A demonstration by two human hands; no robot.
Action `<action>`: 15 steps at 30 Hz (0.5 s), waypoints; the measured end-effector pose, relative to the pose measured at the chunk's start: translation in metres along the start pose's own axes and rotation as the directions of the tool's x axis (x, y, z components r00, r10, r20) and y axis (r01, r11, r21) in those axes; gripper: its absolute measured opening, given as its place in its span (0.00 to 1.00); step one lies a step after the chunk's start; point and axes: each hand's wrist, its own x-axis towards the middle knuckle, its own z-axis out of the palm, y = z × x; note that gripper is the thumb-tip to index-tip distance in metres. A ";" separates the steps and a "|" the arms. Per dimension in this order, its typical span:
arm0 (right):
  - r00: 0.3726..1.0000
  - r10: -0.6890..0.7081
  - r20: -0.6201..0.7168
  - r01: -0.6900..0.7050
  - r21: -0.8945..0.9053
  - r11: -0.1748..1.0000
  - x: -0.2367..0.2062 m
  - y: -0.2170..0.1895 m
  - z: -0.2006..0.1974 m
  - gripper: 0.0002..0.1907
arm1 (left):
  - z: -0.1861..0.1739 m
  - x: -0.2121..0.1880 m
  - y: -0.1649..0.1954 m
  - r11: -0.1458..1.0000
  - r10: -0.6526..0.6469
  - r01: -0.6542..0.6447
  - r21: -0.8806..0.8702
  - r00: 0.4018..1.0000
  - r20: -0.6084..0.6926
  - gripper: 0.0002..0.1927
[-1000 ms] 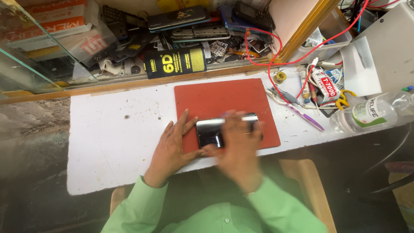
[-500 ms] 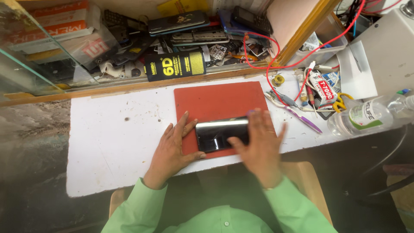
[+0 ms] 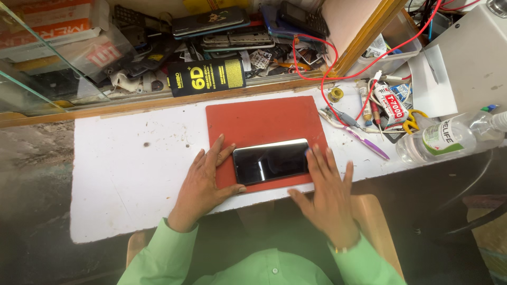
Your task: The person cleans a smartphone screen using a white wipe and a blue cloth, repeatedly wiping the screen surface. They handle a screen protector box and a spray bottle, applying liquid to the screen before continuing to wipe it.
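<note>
Neither hand has a closed grip: the left hand [image 3: 203,182] lies flat with fingers spread, its thumb and fingertips pressed to the left end and lower corner of a dark smartphone [image 3: 271,161], apparently steadying it, while the right hand [image 3: 328,192] rests open, fingers fanned at the phone's right edge. The phone lies face up, its glossy glass catching light, on a matte red rectangular mat [image 3: 261,121] that likely cushions it and stops it sliding on the scuffed white surface [image 3: 127,174]. To the right lie a clear plastic bottle [image 3: 449,138], a tube of glue [image 3: 390,104], a purple-handled tool [image 3: 369,142] and red wire [image 3: 317,58]; behind, a black and yellow box [image 3: 207,76] fronts a heap of old phones.
</note>
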 end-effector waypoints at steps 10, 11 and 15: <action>0.999 -0.043 0.013 0.043 -0.033 0.999 -0.006 0.002 0.003 0.52 | -0.003 0.001 0.001 1.000 0.016 -0.017 0.010 1.000 0.005 0.60; 0.999 -0.042 0.010 0.043 -0.048 0.998 -0.015 -0.004 0.003 0.54 | -0.003 0.000 0.001 0.999 0.021 -0.021 0.025 1.000 0.017 0.59; 0.986 -0.161 -0.032 0.163 0.101 0.981 -0.030 -0.070 0.027 0.58 | -0.006 -0.002 0.001 0.996 0.055 -0.057 0.062 0.998 0.033 0.53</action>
